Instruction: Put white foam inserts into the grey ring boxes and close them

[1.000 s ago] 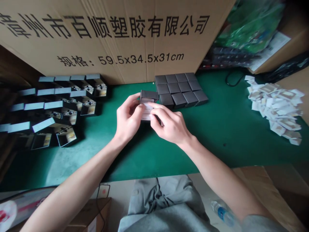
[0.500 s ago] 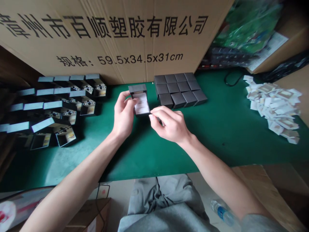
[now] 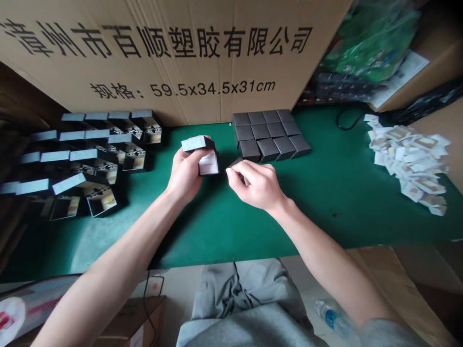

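My left hand [image 3: 185, 174] is closed around a small black hinged box [image 3: 209, 165]. Its lid is tilted up, and a white insert shows inside. My thumb lies across the front of the box and covers part of the insert. A short way to the right, my right hand [image 3: 256, 185] is closed in a pinch, apart from the box. A dark edge shows at its fingertips, but I cannot make out what it is. Just beyond that hand stand several closed dark boxes [image 3: 267, 130] in tight rows.
Rows of open black boxes [image 3: 103, 200] stand at the left of the green table [image 3: 224, 236]. A heap of white inserts [image 3: 410, 161] lies at the right. A large cardboard carton [image 3: 202, 103] rises behind. A plastic bottle [image 3: 333, 319] lies below the table.
The held box has tipped, so its lid now shows its pale outer face and less of the insert is visible. My right hand's fingertips have come away from the box's edge.
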The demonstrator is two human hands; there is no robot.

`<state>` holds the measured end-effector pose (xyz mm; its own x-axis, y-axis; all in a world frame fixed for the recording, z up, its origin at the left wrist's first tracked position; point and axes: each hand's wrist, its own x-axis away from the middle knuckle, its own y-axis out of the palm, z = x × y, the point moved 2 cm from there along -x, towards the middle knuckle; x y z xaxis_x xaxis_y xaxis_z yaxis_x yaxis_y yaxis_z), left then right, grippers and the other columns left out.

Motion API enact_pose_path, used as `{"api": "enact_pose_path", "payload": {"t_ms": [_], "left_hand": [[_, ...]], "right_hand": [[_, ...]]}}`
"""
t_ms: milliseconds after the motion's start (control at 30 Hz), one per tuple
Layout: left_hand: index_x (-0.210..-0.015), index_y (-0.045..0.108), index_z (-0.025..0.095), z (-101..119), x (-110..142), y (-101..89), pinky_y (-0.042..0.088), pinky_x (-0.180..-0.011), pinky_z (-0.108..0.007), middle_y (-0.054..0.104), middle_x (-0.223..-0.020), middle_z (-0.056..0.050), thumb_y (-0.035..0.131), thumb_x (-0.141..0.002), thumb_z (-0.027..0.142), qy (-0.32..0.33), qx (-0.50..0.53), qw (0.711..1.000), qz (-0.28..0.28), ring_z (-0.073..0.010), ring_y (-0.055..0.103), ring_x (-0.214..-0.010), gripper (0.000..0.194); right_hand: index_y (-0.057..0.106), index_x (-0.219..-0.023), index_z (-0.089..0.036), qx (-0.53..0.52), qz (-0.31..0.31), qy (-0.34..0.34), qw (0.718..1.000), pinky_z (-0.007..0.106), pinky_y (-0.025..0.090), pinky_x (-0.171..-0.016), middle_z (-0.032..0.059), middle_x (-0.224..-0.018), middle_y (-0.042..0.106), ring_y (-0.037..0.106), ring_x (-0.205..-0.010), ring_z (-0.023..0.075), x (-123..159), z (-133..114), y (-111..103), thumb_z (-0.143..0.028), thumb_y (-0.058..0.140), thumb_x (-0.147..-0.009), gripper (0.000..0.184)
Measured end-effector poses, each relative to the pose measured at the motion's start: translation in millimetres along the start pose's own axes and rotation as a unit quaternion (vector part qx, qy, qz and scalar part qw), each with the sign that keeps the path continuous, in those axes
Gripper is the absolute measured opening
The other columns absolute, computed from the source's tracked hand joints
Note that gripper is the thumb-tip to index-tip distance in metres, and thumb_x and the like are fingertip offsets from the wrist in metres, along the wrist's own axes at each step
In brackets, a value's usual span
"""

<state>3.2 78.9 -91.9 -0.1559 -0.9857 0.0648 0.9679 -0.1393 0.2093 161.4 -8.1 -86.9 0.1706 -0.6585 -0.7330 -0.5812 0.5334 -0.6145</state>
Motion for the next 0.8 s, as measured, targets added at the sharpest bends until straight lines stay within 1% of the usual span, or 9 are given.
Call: {"api": "enact_pose_path", "payload": {"t_ms": [133,200,300,367,467,533,633,700,800], "left_hand": [[-0.084,0.068,0.019,-1.6,-0.5,-1.8,0.048,-0.057,-0.024,0.069,-0.084,-0.004,0.078,-0.069,0.027,-0.01,0.014,1.0,-0.007,-0.0148,0.062,-0.071,0.02],[-0.081,0.068,0.019,-2.4,-0.4,-2.5,0.045,-0.054,-0.024,0.066,-0.079,-0.003,0.077,-0.069,0.026,-0.018,0.021,1.0,0.0,-0.013,0.058,-0.066,0.017],[-0.076,0.065,0.018,-2.5,-0.4,-2.5,0.043,-0.051,-0.024,0.06,-0.071,-0.001,0.075,-0.07,0.028,-0.022,0.019,1.0,0.013,-0.0116,0.054,-0.059,0.015],[-0.075,0.064,0.018,-1.7,-0.5,-1.6,0.044,-0.052,-0.025,0.058,-0.069,0.0,0.074,-0.07,0.028,-0.017,0.014,1.0,0.015,-0.0115,0.054,-0.058,0.015],[-0.075,0.065,0.017,-0.4,-0.4,-0.1,0.048,-0.054,-0.025,0.06,-0.07,0.0,0.076,-0.068,0.026,-0.019,0.02,0.999,0.018,-0.0117,0.056,-0.059,0.016],[-0.075,0.066,0.017,0.2,-0.1,0.4,0.05,-0.055,-0.024,0.062,-0.07,0.0,0.078,-0.065,0.023,-0.023,0.029,0.999,0.028,-0.0118,0.057,-0.06,0.017],[-0.073,0.066,0.018,1.0,-0.1,0.4,0.048,-0.052,-0.021,0.063,-0.068,0.001,0.079,-0.063,0.02,-0.014,0.044,0.998,0.037,-0.0111,0.056,-0.058,0.017],[-0.072,0.065,0.017,1.4,-0.8,0.2,0.047,-0.051,-0.02,0.061,-0.067,0.001,0.078,-0.064,0.018,-0.01,0.057,0.998,0.036,-0.0098,0.054,-0.057,0.015],[-0.071,0.062,0.017,2.8,-1.8,-0.7,0.045,-0.05,-0.019,0.058,-0.064,0.002,0.073,-0.071,0.016,-0.041,0.084,0.994,0.064,-0.0089,0.054,-0.056,0.011]], "right_hand": [[0.058,-0.075,-0.021,-0.013,-0.002,-0.006,1.0,0.026,0.034,-0.053,-0.0039,-0.064,0.063,0.05,-0.052,0.0077,-0.4,-0.2,0.2,-0.026,0.051,-0.107,0.033],[0.059,-0.076,-0.02,-0.017,-0.009,-0.006,1.0,0.026,0.034,-0.053,-0.0037,-0.065,0.064,0.051,-0.053,0.0077,-0.4,-0.3,0.6,-0.026,0.051,-0.107,0.033],[0.059,-0.075,-0.021,-0.019,-0.012,-0.003,1.0,0.026,0.035,-0.053,-0.0037,-0.064,0.063,0.051,-0.053,0.008,-0.1,-0.3,0.8,-0.027,0.05,-0.107,0.034],[0.058,-0.074,-0.021,-0.019,-0.011,0.0,1.0,0.026,0.035,-0.053,-0.0036,-0.064,0.062,0.049,-0.052,0.008,-0.1,-0.2,0.4,-0.028,0.049,-0.107,0.035],[0.058,-0.074,-0.021,-0.01,-0.009,0.007,1.0,0.025,0.037,-0.053,-0.0035,-0.063,0.061,0.047,-0.051,0.0079,-0.8,-0.1,-0.4,-0.028,0.048,-0.108,0.036],[0.058,-0.074,-0.021,-0.01,0.009,0.003,1.0,0.025,0.037,-0.053,-0.0041,-0.062,0.06,0.046,-0.05,0.0077,-1.9,-0.3,-1.5,-0.026,0.049,-0.107,0.035],[0.056,-0.074,-0.021,-0.026,0.058,-0.014,0.998,0.024,0.037,-0.052,-0.0053,-0.061,0.059,0.047,-0.05,0.007,-3.5,-0.3,-2.9,-0.022,0.054,-0.105,0.031],[0.056,-0.076,-0.021,-0.034,0.089,-0.024,0.995,0.023,0.037,-0.052,-0.0059,-0.061,0.058,0.048,-0.05,0.0067,-4.0,0.8,-3.6,-0.021,0.055,-0.104,0.029],[0.055,-0.076,-0.022,-0.033,0.119,-0.027,0.992,0.022,0.038,-0.052,-0.0067,-0.06,0.056,0.048,-0.05,0.0064,-4.2,4.5,-4.4,-0.021,0.056,-0.104,0.028]]}}
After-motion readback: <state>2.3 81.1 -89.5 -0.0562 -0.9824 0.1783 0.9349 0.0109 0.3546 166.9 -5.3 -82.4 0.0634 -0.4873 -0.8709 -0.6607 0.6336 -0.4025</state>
